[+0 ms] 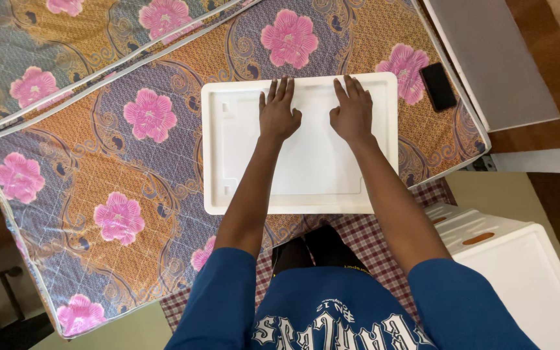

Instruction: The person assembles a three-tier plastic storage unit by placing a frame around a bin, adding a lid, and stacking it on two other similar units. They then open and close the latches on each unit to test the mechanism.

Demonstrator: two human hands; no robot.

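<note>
A white rectangular foam tray (221, 162) with a raised rim lies flat on a flower-patterned mattress (98, 168). My left hand (278, 111) rests palm down on the tray's far middle, fingers stretched toward the far rim. My right hand (352, 111) lies flat beside it, a little to the right, fingers spread. Neither hand grips anything. Both forearms reach over the tray's near edge.
A black phone (438, 85) lies on the mattress right of the tray. A grey panel (494, 58) leans at the upper right. A white foam box (520, 272) stands at the lower right. A checked cloth (384, 240) covers the floor under me.
</note>
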